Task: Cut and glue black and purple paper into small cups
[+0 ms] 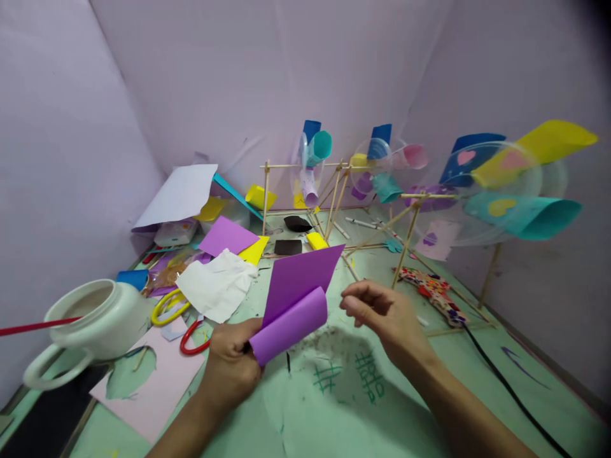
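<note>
My left hand is closed on a purple sheet of paper at its lower left end. The near part of the purple paper curls over into a roll, while its far part stands up flat behind. My right hand is off the right edge of the paper, its fingers bent and the thumb tip close to the index finger. Nothing shows between those fingers. Under both hands lies the green table top, with green pen marks on it.
Stick frames with pinwheels of clear discs and coloured paper tubes stand behind and right. A patterned glue gun trails a black cord. At left are a white pot, yellow-handled and red-handled scissors, crumpled white paper and pink cut paper.
</note>
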Demonstrator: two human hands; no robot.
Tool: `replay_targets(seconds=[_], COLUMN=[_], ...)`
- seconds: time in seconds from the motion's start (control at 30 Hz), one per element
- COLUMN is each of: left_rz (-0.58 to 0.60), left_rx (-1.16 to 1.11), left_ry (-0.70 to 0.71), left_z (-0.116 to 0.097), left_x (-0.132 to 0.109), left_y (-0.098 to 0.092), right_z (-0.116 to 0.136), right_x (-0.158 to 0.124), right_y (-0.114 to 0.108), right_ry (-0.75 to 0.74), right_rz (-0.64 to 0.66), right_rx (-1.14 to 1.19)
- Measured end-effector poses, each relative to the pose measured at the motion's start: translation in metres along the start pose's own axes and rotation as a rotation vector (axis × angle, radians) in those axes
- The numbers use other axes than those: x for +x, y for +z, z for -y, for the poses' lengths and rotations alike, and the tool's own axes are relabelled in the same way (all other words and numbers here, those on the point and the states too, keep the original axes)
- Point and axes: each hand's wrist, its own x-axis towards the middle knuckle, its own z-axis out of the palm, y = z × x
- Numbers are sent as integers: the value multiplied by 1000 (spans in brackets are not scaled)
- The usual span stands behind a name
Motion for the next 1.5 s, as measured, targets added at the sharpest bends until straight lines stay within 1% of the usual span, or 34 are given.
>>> replay_targets(seconds=[0.07,0.17,0.23,0.33,0.4,0.43,0.53,0.6,0.67,0.73,0.8,0.9,0.93,0.97,1.0,1.07,1.13,1.17,1.23,1.33,1.43,1.5], left_rz=[-11,35,86,157,187,197,217,217,187,128,82,70,64,41,4,-87,-143,-140,-91,-3,57,85], left_rx=[52,86,89,66,54,52,37,4,-64,-156,-234,-283,-292,-301,-313,-369,-457,-503,-566,-557,-503,-467], left_ry=[69,110,115,121,115,110,89,35,-78,-225,-330,-358,-361,-376,-412,-525,-665,-733,-827,-870,-856,-829], left_z=[-3,-5,-4,-1,0,0,-1,0,3,8,10,8,7,7,7,9,15,19,24,25,17,10], left_x=[1,-1,-3,-6,-7,-7,-7,-8,-8,-9,-9,-7,-6,-4,-3,0,3,5,6,6,3,1], left_y=[1,3,4,6,7,7,9,11,15,19,21,20,17,14,11,4,0,-1,0,8,19,25], right_z=[2,0,-2,-5,-7,-8,-11,-13,-14,-14,-13,-10,-9,-8,-7,-7,-9,-10,-12,-14,-15,-19], right_x=[-2,-3,-3,-3,-5,-6,-9,-10,-11,-12,-13,-12,-10,-7,-4,3,9,11,13,10,3,-1], right_y=[3,7,6,6,7,9,15,19,21,22,21,14,11,8,5,1,1,2,6,13,19,23], right_ry=[57,132,223,392,473,499,513,507,491,454,419,391,371,342,313,284,312,346,420,494,480,439], right_rz=[135,309,398,549,615,626,586,559,537,517,517,588,570,517,433,232,102,74,91,259,395,402], right_rx=[-62,31,126,203,248,267,283,273,285,317,333,312,312,320,334,382,439,466,526,612,578,498])
